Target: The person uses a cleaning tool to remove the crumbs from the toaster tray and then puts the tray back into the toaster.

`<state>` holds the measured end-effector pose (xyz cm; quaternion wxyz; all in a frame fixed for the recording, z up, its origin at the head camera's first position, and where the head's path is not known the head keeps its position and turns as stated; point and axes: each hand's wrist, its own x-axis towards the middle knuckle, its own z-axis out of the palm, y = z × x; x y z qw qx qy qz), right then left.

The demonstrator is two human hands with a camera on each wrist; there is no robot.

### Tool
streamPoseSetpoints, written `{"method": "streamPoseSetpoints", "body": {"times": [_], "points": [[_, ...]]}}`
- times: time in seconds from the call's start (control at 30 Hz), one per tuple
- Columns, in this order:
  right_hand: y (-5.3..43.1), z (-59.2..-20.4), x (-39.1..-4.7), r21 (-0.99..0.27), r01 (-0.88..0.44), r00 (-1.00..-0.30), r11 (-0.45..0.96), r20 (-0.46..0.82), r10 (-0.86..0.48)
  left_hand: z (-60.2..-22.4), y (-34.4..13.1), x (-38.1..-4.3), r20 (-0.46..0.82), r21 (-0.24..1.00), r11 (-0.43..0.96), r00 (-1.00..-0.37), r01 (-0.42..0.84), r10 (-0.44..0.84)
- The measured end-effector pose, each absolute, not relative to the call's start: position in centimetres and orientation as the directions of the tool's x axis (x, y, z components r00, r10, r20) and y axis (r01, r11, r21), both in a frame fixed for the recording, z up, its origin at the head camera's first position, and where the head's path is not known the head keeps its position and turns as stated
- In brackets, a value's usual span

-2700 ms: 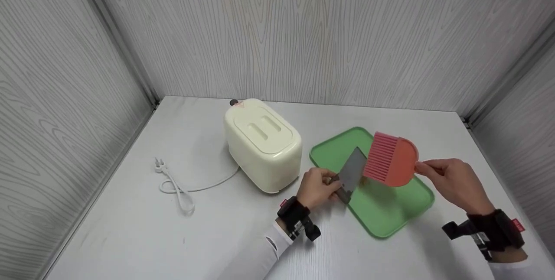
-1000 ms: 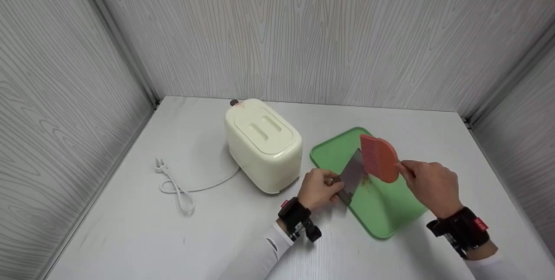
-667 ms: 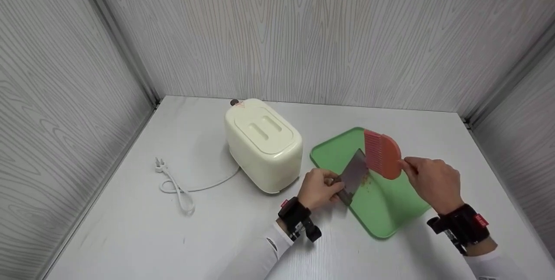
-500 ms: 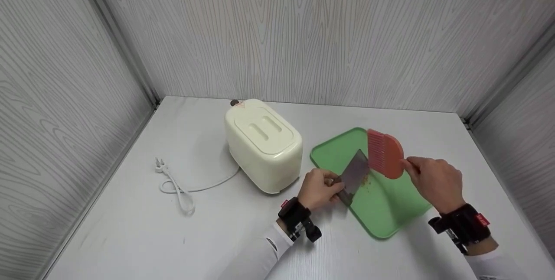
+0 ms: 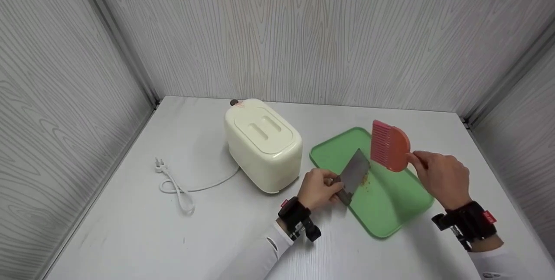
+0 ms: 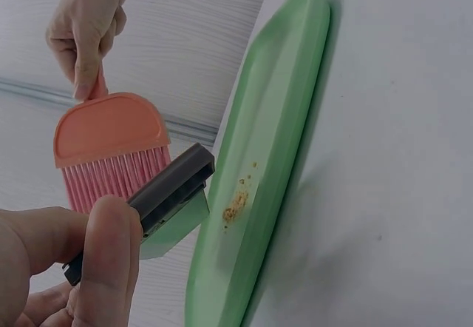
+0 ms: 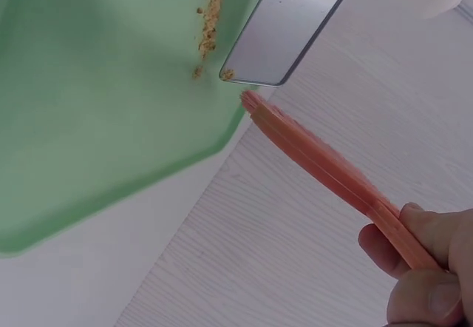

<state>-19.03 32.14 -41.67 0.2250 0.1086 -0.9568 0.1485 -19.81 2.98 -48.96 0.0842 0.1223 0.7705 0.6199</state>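
Note:
My left hand [image 5: 318,188] pinches the dark handle of a bench scraper [image 5: 356,171], its grey metal blade held tilted over the left part of a green tray [image 5: 383,217]. My right hand [image 5: 442,178] grips the short handle of an orange brush [image 5: 392,148] with pink bristles. The brush hangs above the tray, to the right of the blade and apart from it. Brown crumbs [image 6: 236,203] lie on the tray beside the blade's edge. In the right wrist view, a few crumbs also sit at a corner of the blade [image 7: 295,24].
Left of the tray stands a cream toaster [image 5: 264,145] with a closed lid. Its white cord and plug [image 5: 161,167] lie on the white table [image 5: 130,232]. Wood-grain panels [image 5: 295,33] enclose the table at the back and both sides.
The brush first swung left close to the blade, then drew back up and to the right. Crumbs beside the blade show more plainly now. The left hand and scraper have barely moved.

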Motion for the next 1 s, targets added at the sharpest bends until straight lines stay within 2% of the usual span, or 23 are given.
{"method": "streamPoseSetpoints", "body": {"times": [0.27,0.6,1.0], "points": [[30.7,-41.0,-20.0,-0.167,-0.331,-0.832,0.929,0.516,-0.204,-48.9,3.1,-19.8,0.032,0.973,0.211,-0.956,0.097,0.291],[30.4,-41.5,-21.2,-0.146,-0.341,-0.842,0.929,0.487,-0.232,-48.8,3.2,-19.8,0.035,0.967,0.232,-0.957,0.105,0.289],[31.3,-42.2,-20.6,-0.106,-0.361,-0.843,0.927,0.462,-0.275,-48.8,3.1,-19.7,0.037,0.963,0.244,-0.956,0.112,0.29]]}}
